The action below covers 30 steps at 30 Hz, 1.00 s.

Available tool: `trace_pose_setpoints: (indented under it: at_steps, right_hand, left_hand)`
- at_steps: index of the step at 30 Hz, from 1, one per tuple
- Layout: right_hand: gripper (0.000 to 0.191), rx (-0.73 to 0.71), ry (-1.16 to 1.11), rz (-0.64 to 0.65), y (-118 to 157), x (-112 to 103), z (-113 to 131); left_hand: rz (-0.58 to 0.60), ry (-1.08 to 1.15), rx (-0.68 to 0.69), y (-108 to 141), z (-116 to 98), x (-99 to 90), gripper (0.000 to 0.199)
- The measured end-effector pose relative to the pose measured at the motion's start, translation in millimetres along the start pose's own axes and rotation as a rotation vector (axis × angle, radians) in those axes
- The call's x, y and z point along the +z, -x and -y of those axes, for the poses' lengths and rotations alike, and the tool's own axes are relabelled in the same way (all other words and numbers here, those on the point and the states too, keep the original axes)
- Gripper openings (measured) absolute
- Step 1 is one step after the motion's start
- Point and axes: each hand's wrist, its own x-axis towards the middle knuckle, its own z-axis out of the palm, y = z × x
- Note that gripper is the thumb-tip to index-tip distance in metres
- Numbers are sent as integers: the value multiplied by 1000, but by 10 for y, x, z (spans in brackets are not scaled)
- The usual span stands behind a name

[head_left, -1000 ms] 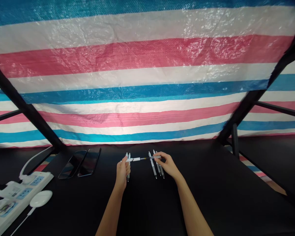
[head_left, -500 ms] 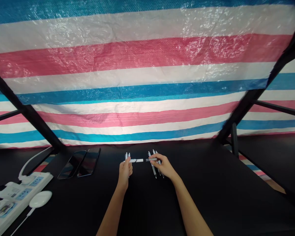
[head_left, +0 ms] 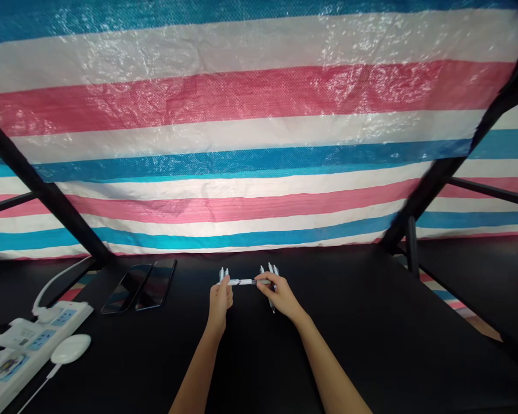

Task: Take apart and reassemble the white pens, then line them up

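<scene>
Between my two hands a white pen (head_left: 244,282) lies level, just above the black table. My left hand (head_left: 219,300) is closed round the pen's left part, thumb on top. With thumb and fingertips my right hand (head_left: 282,298) pinches a greyish pen section (head_left: 262,282) at the right end. The two parts meet or nearly meet; I cannot tell whether they are joined. Behind my left hand, the tops of two white pens (head_left: 224,271) show. Several more pens (head_left: 270,268) lie under and behind my right hand, partly hidden by it.
Two dark phones (head_left: 127,289) lie side by side at the left. A white power strip (head_left: 75,313) with plugs and a white round-headed cable device (head_left: 71,349) is nearer me. Black frame bars (head_left: 414,201) and a striped sheet (head_left: 259,207) stand behind.
My right hand has moved slightly left, bringing its greyish section up to the white pen part and closing the gap between them. My left hand stays nearly still.
</scene>
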Motion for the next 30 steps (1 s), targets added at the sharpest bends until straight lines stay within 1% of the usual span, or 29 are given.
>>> trace_pose_setpoints:
  at_steps: [5,12,22,30]
  right_hand:
    - [23,-7,4,-7,0,17,-8]
    - [18,-24,11,-20,-3,28,-4]
    - [18,-65,62,-49,5,31,-31]
    - [18,-55,65,-46,5,28,-15]
  left_hand:
    - [19,-30,11,0,12,-8,59]
    - [21,-43,-5,1,9,0,59]
    - [15,-88,-11,64,-76,47,58]
    - [8,-85,-17,43,-45,39,58]
